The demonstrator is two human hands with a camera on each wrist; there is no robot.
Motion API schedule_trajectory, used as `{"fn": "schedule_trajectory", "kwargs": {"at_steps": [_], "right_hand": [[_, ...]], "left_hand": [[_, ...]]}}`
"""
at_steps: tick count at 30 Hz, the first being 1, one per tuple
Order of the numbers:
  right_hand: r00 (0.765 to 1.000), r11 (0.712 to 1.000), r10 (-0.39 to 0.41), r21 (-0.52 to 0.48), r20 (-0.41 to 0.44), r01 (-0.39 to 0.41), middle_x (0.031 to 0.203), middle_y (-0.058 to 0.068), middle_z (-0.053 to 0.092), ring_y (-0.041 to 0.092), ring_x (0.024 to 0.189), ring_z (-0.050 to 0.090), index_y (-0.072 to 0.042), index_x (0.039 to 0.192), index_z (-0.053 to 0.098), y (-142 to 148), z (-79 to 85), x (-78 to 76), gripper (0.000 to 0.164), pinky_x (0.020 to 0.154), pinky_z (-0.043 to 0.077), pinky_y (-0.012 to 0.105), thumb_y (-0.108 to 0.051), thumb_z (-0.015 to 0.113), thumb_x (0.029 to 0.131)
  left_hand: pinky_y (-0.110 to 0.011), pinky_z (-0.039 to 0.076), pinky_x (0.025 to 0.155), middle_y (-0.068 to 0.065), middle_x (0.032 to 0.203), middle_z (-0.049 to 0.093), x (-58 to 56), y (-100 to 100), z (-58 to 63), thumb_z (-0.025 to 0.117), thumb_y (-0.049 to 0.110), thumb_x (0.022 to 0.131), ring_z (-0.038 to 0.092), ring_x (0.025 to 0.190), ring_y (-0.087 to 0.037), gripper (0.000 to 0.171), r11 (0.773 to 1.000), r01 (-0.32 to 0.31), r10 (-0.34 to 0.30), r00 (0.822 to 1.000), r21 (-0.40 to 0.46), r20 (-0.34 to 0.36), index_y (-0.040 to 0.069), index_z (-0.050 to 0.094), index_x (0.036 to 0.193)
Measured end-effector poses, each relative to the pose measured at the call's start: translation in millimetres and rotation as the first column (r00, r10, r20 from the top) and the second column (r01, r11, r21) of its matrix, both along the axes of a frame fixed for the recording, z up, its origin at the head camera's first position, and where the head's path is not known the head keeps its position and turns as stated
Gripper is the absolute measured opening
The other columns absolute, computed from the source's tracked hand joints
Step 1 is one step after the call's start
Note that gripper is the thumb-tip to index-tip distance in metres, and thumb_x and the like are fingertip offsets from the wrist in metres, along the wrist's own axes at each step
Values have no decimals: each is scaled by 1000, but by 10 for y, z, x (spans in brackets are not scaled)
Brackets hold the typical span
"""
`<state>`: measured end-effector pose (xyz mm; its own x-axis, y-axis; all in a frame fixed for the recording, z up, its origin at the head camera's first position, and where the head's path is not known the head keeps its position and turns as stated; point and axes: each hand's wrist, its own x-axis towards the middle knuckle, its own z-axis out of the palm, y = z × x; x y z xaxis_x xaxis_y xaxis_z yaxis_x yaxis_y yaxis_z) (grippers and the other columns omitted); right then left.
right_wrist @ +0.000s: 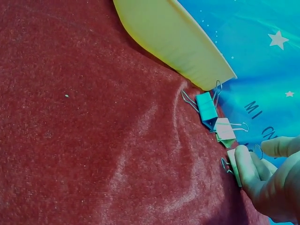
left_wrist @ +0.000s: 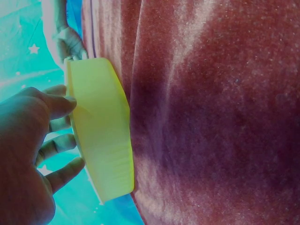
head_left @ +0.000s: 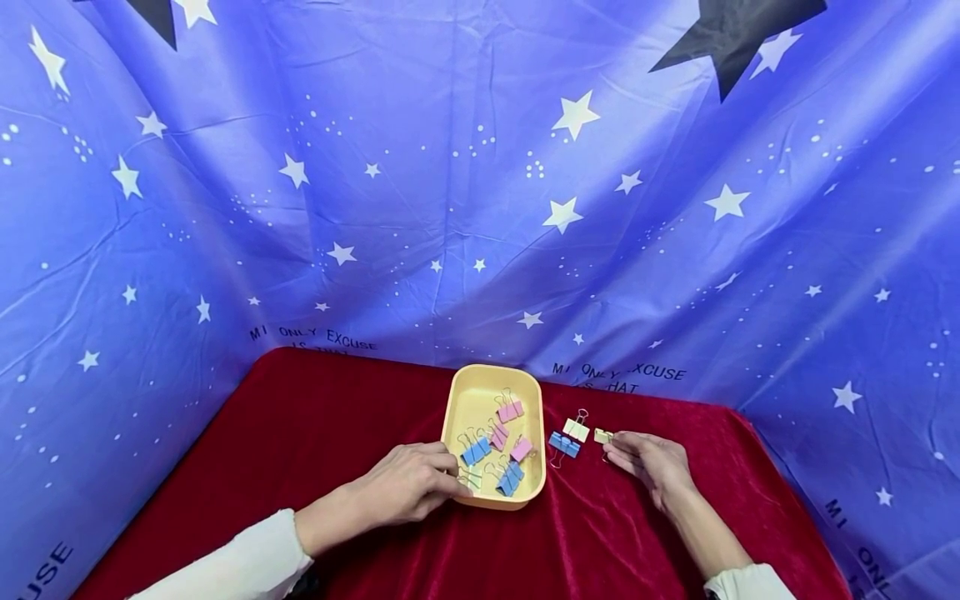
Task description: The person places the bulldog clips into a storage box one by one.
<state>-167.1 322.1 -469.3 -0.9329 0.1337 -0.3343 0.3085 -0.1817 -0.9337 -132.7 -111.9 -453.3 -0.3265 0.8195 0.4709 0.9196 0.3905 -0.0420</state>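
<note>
My left hand grips the near left rim of a yellow rectangular tray; in the left wrist view its fingers are at the tray's rim. Inside lie pink binder clips, blue binder clips and a pale binder clip, partly behind the hand. To the right of the tray, my right hand pinches a pale yellow binder clip at the cloth. Beside that clip lie a cream binder clip and a blue binder clip, close together, handles spread on the blue one.
A dark red velvet cloth covers the table. Behind and at both sides hangs a blue curtain with white stars, meeting the table's far edge just behind the tray.
</note>
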Motion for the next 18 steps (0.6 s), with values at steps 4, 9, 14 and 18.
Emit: {"fn": "schedule_trajectory", "kwargs": {"at_steps": [4, 9, 14, 18], "right_hand": [[1000, 1000, -2, -3, 1, 2, 98, 6, 85, 13, 86, 87, -2, 108, 82, -5, -3, -6, 21, 89, 69, 29, 5, 62, 107], [1000, 1000, -7, -20, 7, 7, 97, 6, 85, 14, 85, 87, -3, 106, 84, -11, -5, -19, 20, 88, 69, 30, 6, 65, 106], [1000, 999, -11, -30, 11, 11, 95, 4, 86, 13, 83, 87, -7, 99, 86, -24, -9, -23, 24, 87, 69, 29, 8, 67, 105], [1000, 999, -14, -35, 13, 14, 95, 4, 86, 14, 83, 87, -7, 99, 86, -25, -8, -17, 24, 87, 69, 29, 8, 68, 104]], "left_hand": [[-18, 56, 81, 15, 94, 69, 2, 1, 4, 92, 11, 85, 65, 95, -4, 33, 1000, -1, 1, 1000, -4, -2, 33, 90, 110], [-18, 56, 80, 15, 94, 69, 2, 7, 4, 92, 12, 86, 65, 94, -5, 31, 1000, -8, 8, 1000, -9, 0, 33, 90, 109], [-18, 56, 80, 15, 94, 69, -2, 7, -6, 92, 12, 85, 65, 94, -5, 32, 1000, -5, 5, 1000, -11, 1, 33, 90, 110], [-18, 56, 80, 15, 94, 70, -2, 8, -6, 92, 12, 85, 65, 94, -4, 32, 1000, 0, 0, 1000, -9, -3, 33, 90, 110]]}}
